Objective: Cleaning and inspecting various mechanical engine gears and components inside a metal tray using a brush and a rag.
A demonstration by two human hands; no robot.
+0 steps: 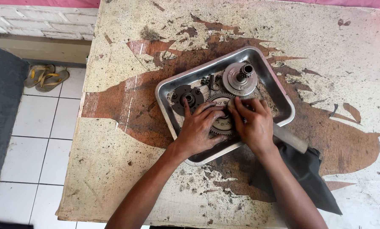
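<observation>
Nearest the camera, two bare forearms reached up from 6 o'clock. The left hand (199, 126) lay spread over a toothed gear (221, 123), fingers apart & pressed on its face. The right hand (252, 120) gripped the same gear's rim w/ curled fingers. The gear sat in a metal tray (169, 86), toward the near rim. At 12 o'clock stood a hub w/ shaft (241, 77); at 9, a dark disc (185, 98). A black cloth (308, 178) lay at 4 o'clock on the worn table (122, 161).
</observation>
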